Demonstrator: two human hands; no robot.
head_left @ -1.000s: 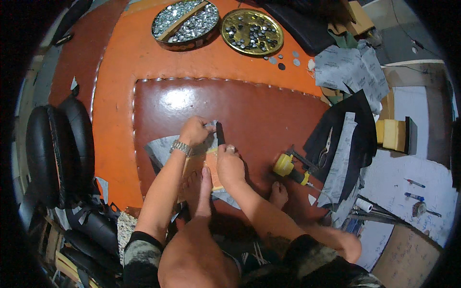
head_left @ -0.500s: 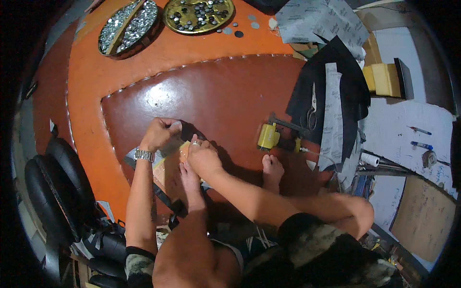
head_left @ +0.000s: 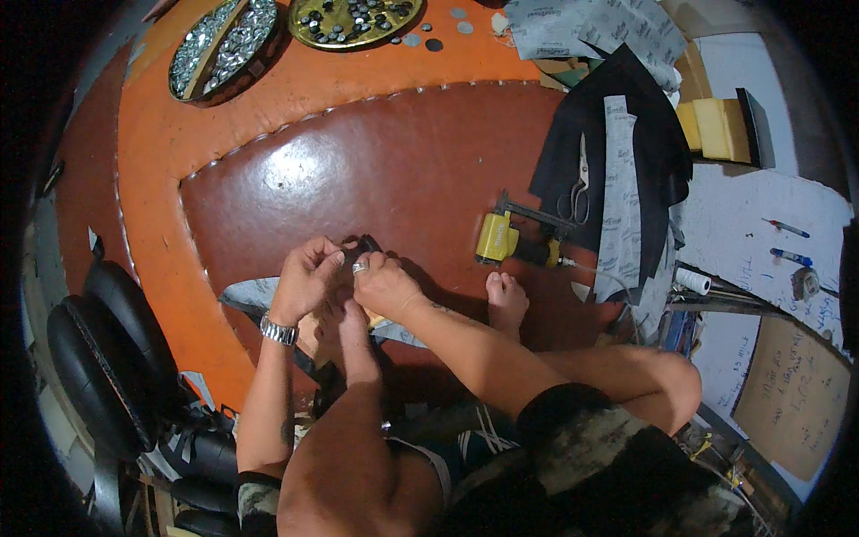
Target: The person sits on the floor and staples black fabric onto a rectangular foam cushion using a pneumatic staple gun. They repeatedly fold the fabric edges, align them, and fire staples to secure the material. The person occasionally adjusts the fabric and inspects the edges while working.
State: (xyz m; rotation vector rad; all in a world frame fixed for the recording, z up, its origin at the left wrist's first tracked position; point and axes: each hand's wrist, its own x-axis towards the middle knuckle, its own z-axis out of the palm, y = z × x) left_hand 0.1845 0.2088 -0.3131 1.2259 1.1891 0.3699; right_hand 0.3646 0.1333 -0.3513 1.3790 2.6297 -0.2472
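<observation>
My left hand, with a metal watch, pinches a dark strip of material. My right hand, with a ring, is closed on the same strip, close beside it. Beneath them, my bare foot rests against a tan board, whose far part is hidden by my hands. Around the board lies grey-backed dark material. Right of my hands a yellow pneumatic tool with a hose lies near my other foot.
Black cloth with scissors is at right, paper sheets and pens beyond. At the back stand a tin of metal pieces and a brass tray of small discs. Black padded cushions lie at left.
The view has shifted, moving the table items up and left. My hands have come closer together; the material between my fingers showed grey earlier and now shows mostly dark.
</observation>
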